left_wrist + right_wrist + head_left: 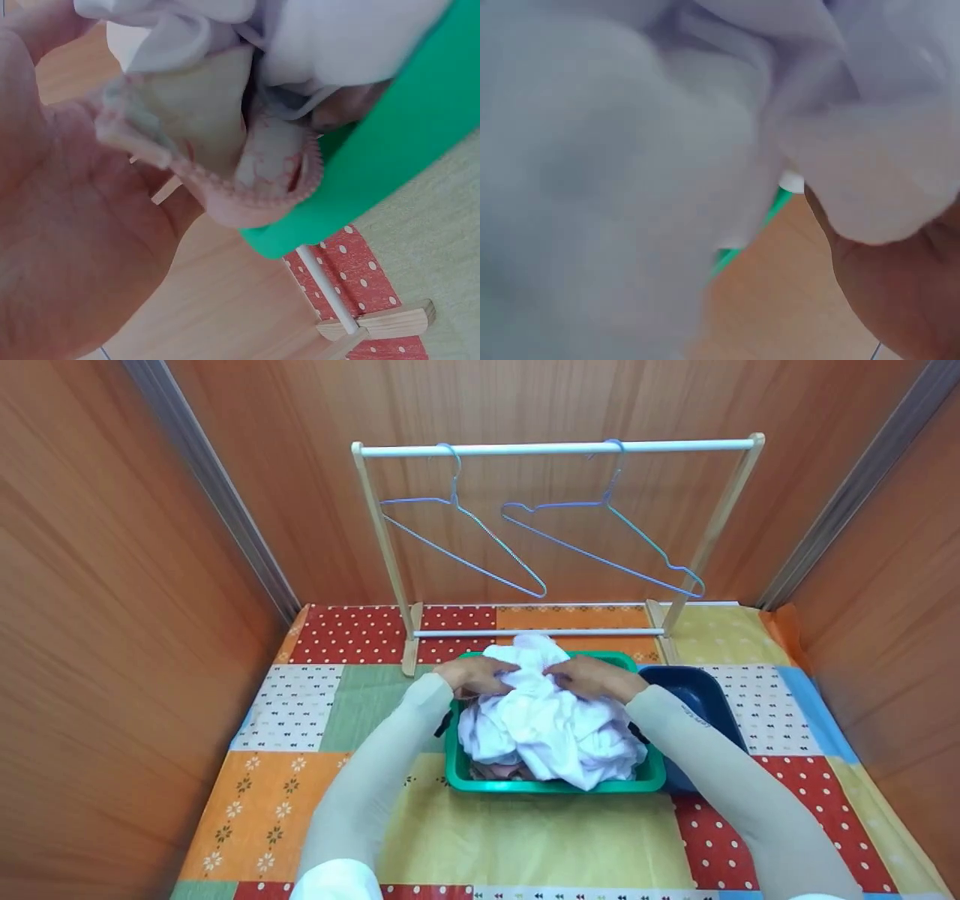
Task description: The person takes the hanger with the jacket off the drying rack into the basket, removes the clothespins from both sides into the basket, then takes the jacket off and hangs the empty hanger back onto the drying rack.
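A crumpled white cloth garment is heaped in a green basket, its upper part raised between the two hands. My left hand grips it on the left side, fingers turned inward. In the left wrist view, the palm faces a cream piece with pink scalloped trim, which hangs at the basket's rim beneath the white cloth. My right hand holds the garment from the right; in the right wrist view its folds hide most of the fingers. Brownish-pink cloth shows underneath at the front.
Behind the basket stands a wooden rack with a white top bar. Two bluish wire hangers, one on the left and one on the right, hang from it. A dark blue tray sits right of the basket, partly under the right forearm. A patchwork cloth covers the table.
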{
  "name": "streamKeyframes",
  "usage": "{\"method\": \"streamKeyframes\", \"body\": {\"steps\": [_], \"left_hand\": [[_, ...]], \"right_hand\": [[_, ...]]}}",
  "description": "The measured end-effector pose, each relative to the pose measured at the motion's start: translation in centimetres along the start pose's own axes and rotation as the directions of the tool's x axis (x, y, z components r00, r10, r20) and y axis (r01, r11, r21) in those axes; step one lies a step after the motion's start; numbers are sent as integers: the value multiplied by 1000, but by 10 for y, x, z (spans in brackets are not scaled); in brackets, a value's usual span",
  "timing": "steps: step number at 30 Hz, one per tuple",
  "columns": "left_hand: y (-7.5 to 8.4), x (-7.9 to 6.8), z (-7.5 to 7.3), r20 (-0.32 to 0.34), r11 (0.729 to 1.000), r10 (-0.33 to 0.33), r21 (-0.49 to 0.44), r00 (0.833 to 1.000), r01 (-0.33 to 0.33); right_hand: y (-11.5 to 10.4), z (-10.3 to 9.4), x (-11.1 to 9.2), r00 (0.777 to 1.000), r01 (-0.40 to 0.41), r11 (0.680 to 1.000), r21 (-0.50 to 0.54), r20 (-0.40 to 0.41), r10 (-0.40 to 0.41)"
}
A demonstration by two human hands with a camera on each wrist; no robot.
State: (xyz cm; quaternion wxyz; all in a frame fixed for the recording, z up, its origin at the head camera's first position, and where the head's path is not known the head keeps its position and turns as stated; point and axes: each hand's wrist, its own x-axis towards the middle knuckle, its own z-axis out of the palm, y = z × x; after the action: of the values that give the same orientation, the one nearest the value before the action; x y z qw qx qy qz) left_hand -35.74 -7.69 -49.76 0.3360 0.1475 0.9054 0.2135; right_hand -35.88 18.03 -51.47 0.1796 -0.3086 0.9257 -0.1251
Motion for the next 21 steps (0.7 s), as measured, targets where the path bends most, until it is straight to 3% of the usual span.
{"method": "streamKeyframes", "body": {"steps": [5,15,18,21], "left_hand": [[0,-1,9,30,1000,-8,-9,1000,9],[0,2,22,50,996,-19,89,999,15],[1,0,18,20,997,20,71,1000,-21],[2,-2,9,-79,997,73,24,994,-71]], "right_hand": [[-3,7,-5,996,-44,999,-8,82,45],[-9,11,-2,970,-110,994,-17,215,111],[-9,6,-1,975,-103,994,-23,195,106],[-8,-3,-1,991,-95,995,8,94,93]]}}
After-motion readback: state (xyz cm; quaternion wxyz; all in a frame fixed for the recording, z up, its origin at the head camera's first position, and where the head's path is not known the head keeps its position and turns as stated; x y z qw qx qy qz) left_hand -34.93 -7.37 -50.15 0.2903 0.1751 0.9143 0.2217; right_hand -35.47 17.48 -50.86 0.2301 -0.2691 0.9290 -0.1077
